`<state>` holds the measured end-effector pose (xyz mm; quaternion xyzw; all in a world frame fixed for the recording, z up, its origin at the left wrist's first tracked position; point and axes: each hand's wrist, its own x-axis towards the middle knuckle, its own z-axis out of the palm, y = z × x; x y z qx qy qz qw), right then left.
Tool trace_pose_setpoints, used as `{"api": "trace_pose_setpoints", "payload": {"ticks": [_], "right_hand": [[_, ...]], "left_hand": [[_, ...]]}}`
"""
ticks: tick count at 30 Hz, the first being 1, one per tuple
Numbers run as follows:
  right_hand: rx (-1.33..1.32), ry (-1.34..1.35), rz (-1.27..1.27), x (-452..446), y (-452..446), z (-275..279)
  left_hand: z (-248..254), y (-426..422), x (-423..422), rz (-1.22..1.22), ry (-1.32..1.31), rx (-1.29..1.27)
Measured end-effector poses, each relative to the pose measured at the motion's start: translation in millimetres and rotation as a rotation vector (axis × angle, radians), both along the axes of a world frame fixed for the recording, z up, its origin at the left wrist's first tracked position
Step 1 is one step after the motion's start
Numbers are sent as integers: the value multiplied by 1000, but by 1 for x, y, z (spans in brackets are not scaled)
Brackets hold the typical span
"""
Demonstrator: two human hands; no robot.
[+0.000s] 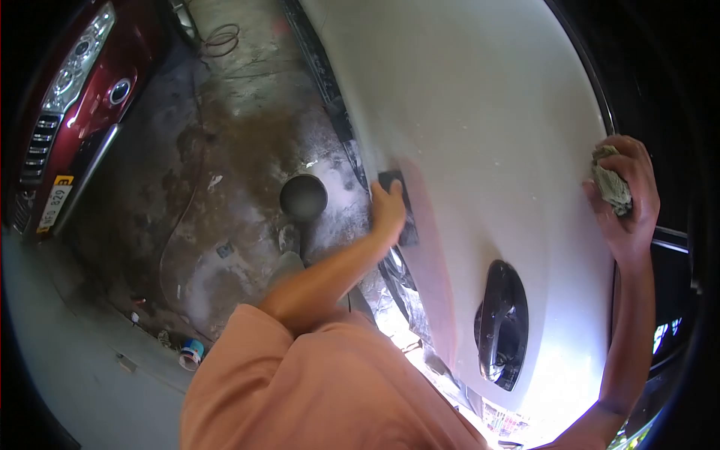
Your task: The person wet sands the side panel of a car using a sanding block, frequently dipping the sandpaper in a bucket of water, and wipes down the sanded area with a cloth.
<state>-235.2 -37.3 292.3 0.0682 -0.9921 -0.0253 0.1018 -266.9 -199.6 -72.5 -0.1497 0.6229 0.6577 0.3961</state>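
A light-coloured car door panel (465, 142) fills the middle and right, with a black door handle (502, 322) low on it. My left hand (388, 208) presses a dark flat sanding block (407, 217) against a pinkish patch (431, 255) near the panel's left edge. At the upper right, by the window edge, my right hand (630, 180) grips a crumpled greenish-grey cloth (612, 184).
A dark round bucket (304, 197) stands on the wet, stained floor (240, 150). At the left is a red car's front (90, 97). A hose (219, 41) lies at the top, and a small tub (191, 354) sits at lower left.
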Motion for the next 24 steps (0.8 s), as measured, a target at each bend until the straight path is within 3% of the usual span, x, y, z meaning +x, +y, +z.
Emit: {"api": "trace_pose_setpoints", "payload": {"ticks": [3,5,6,9,13,19,24], "right_hand": [[-28,-7,-19,0,2,-2],[-34,-10,-32,0,3,-2],[-28,-13,-33,-1,3,-2],[-11,-18,-47,3,0,-1],[-23,-7,-27,0,2,-2],[3,-7,-39,1,2,-3],[-34,-27,-44,0,2,-1]], "left_hand": [[-14,-8,41,-48,102,-20],[-4,-9,24,-57,57,11],[-23,1,15,-29,99,-61],[-23,2,-18,-21,-178,67],[-5,-15,51,-19,53,26],[-44,5,-21,-31,-153,33],[-38,-10,55,-31,173,-20]]}}
